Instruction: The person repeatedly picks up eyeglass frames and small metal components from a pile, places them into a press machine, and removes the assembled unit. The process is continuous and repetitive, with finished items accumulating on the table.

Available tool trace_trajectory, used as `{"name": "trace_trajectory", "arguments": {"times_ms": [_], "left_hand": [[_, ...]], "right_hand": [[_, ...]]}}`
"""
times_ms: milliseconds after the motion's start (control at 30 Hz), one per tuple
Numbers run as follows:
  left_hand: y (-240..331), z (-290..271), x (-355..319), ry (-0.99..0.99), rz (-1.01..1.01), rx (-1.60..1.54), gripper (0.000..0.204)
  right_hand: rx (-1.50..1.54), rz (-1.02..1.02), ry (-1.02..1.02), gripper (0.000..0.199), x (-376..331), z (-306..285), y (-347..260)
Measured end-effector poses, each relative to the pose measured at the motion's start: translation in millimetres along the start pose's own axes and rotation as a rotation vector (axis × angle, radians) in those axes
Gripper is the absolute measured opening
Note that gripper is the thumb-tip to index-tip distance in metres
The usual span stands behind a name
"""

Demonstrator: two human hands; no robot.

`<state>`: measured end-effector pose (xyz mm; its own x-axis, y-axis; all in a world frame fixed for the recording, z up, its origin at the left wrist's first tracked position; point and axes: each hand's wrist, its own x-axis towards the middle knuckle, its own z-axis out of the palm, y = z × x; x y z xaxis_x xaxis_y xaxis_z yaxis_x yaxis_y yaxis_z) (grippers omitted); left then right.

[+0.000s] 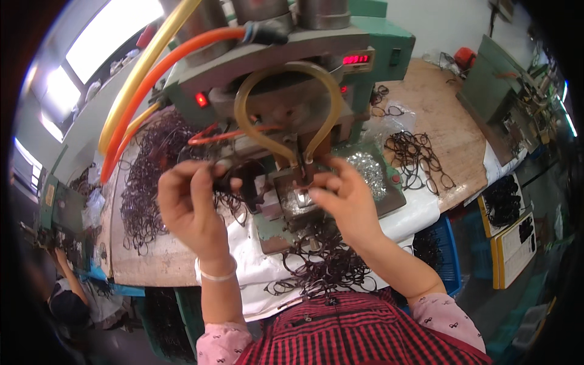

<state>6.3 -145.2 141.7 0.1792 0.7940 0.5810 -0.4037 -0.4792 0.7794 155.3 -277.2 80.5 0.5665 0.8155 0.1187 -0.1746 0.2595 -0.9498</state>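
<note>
My left hand point(196, 204) is closed, thumb and fingers pinched on a dark glasses frame point(224, 177) at the left of the press tooling; the frame's outline is partly lost against the dark metal. My right hand point(348, 201) reaches to the tool block point(298, 198) under the press head, its fingers curled together at the block's right side. Whatever those fingertips hold is too small and blurred to make out. A bent yellowish tube point(338, 103) loops down to the tooling between my hands. In front of the block lies a pile of dark glasses frames point(325, 261).
The green press point(380, 45) has red lit displays. More dark frames are heaped on the table at left point(143, 201) and right point(417, 155). Shiny metal scraps point(368, 173) lie beside the tooling. A blue crate point(447, 255) stands below right; another person point(73, 298) sits at far left.
</note>
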Motion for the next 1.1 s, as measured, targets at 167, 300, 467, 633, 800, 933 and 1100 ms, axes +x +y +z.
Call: {"name": "trace_trajectory", "arguments": {"times_ms": [167,300,467,633,800,933,1100], "left_hand": [[-9.3,-8.9,-47.2,-0.471,0.459,0.341,0.009],[-22.1,10.2,-59.1,-0.788,0.889,0.577,0.02],[-36.9,17.3,-61.2,-0.762,0.996,0.54,0.021],[-43.4,9.9,-57.5,-0.798,0.994,0.478,0.019],[-22.7,-7.7,-70.1,-0.877,0.807,0.586,0.027],[22.0,-52.7,-49.3,-0.548,0.729,0.697,0.038],[73.4,-83.8,28.5,0.27,0.894,0.577,0.057]], "right_hand": [[-0.543,-0.212,-0.106,0.048,-3.3,-36.1,-14.5],[-1.52,-0.288,0.356,0.027,13.7,-108.5,49.5],[-1.331,-0.304,0.341,0.02,17.4,-138.6,70.4],[-1.407,-0.318,0.323,0.022,12.9,-127.7,72.2],[-1.452,-0.393,0.345,0.019,20.5,-123.7,86.3],[-1.321,-0.49,0.374,0.011,23.2,-126.8,81.7],[-1.113,-0.395,0.408,0.011,25.9,-116.4,73.3]]}}
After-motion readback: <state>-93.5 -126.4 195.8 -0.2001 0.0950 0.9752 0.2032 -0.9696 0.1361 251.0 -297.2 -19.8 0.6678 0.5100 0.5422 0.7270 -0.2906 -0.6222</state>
